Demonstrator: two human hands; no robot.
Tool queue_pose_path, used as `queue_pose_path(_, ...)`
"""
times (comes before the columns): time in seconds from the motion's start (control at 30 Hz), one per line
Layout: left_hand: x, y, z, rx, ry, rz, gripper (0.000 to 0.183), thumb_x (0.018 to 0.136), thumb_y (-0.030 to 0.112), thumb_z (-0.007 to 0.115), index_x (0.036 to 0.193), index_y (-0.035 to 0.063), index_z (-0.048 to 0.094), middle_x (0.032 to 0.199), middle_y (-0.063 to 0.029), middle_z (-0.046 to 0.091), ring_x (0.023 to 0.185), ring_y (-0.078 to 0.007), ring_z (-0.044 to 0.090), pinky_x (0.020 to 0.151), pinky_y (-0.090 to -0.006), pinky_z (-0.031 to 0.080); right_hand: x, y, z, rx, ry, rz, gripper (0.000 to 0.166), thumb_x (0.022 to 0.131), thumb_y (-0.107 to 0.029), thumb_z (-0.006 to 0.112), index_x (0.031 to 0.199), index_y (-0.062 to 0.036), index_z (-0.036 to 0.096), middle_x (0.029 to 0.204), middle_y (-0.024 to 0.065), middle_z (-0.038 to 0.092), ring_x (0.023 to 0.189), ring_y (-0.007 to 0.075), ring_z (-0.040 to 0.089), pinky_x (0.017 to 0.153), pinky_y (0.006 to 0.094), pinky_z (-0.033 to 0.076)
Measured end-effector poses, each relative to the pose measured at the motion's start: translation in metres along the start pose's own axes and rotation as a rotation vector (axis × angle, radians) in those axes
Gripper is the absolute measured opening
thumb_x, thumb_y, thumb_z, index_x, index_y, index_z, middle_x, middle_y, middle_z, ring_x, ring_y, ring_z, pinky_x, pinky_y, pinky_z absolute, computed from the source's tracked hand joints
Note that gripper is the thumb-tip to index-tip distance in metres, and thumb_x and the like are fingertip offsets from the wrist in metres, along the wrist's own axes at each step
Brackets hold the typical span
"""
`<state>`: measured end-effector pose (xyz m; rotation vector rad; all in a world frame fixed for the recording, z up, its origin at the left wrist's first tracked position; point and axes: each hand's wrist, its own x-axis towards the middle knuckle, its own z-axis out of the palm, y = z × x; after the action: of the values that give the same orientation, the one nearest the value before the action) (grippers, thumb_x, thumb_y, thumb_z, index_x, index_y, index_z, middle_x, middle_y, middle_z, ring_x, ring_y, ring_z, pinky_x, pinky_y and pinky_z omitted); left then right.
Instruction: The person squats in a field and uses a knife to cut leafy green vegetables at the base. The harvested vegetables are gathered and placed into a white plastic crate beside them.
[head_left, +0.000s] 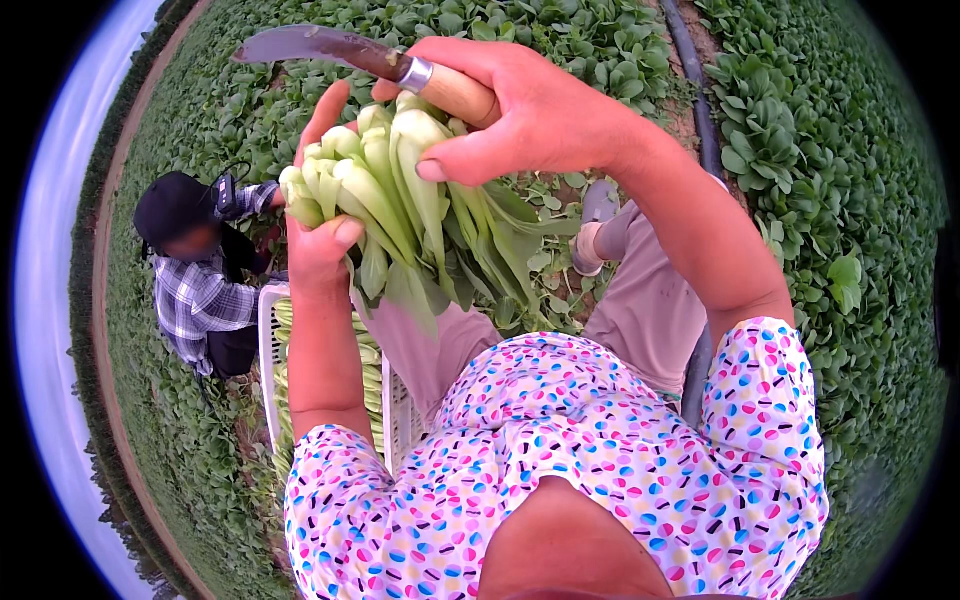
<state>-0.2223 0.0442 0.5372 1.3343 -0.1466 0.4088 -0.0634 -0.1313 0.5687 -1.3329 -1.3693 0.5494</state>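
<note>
Several bok choy heads are bunched between my two hands, pale stem ends up and to the left, green leaves hanging to the lower right. My left hand grips the bunch from the left, its thumb pressed across the stems. Over the top right of the bunch lies my right hand, its thumb against a pale stem. That same hand holds a curved-blade knife by its wooden handle, the stained blade pointing left above the vegetables. Part of my left fingers is hidden behind the bok choy.
A white plastic crate, holding stacked bok choy, stands beside my left leg. Beyond it, a co-worker in a plaid shirt crouches. A dark hose runs along the soil to my right. Leafy plants grow all around.
</note>
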Motion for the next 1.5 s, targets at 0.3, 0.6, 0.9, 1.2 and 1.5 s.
queue_pose_path(0.3,-0.069,-0.069,0.013,-0.324,0.333,-0.29,0.092,0.075,0.048,0.067,0.149,0.0029,0.036,0.136,-0.017,0.056,0.118,-0.0302,0.061,0.102,-0.0437,0.051,-0.023,0.051,0.025,0.106,-0.059,0.194,0.054,0.078,-0.028,0.071,0.125,-0.0052,0.059,0.109,0.0043,0.063,0.097,0.0117,0.057,0.088,0.0278,0.048)
queue_pose_path(0.6,-0.098,-0.071,0.015,-0.372,0.174,-0.199,0.105,0.075,0.058,0.067,0.154,0.0037,0.026,0.141,-0.0152,0.05,0.122,-0.0261,0.058,0.102,-0.0415,0.05,-0.023,0.057,0.06,0.058,-0.241,0.298,0.047,0.082,-0.031,0.07,0.122,-0.0079,0.059,0.107,0.0023,0.064,0.088,0.0102,0.059,0.067,0.0245,0.05)
queue_pose_path(0.9,-0.147,-0.121,-0.024,-0.881,0.327,-0.253,0.08,0.079,0.052,0.072,0.14,0.0049,0.049,0.13,-0.0165,0.061,0.113,-0.0274,0.065,0.102,-0.0429,0.052,-0.007,0.085,0.091,0.105,-0.295,0.242,0.038,0.093,-0.027,0.068,0.123,-0.0051,0.06,0.102,-0.0008,0.061,0.092,0.0081,0.056,0.082,0.0239,0.046)
queue_pose_path(1.2,-0.147,-0.124,-0.041,-0.949,0.321,-0.174,0.072,0.082,0.043,0.071,0.141,0.0073,0.049,0.131,-0.0137,0.061,0.117,-0.0261,0.062,0.106,-0.0418,0.048,0.021,0.092,0.103,0.089,-0.393,0.16,0.038,0.096,-0.027,0.065,0.126,-0.0052,0.058,0.107,0.0002,0.06,0.098,0.0095,0.055,0.086,0.0258,0.044)
queue_pose_path(1.5,-0.163,-0.07,-0.072,-0.53,0.475,0.084,0.1,0.07,0.058,0.076,0.146,0.003,0.04,0.135,-0.0156,0.056,0.113,-0.0247,0.064,0.096,-0.0408,0.057,0.059,0.061,0.127,0.004,-0.377,-0.062,0.052,0.1,-0.034,0.055,0.142,-0.0044,0.048,0.127,0.0065,0.061,0.085,0.0073,0.059,0.069,0.0204,0.045)
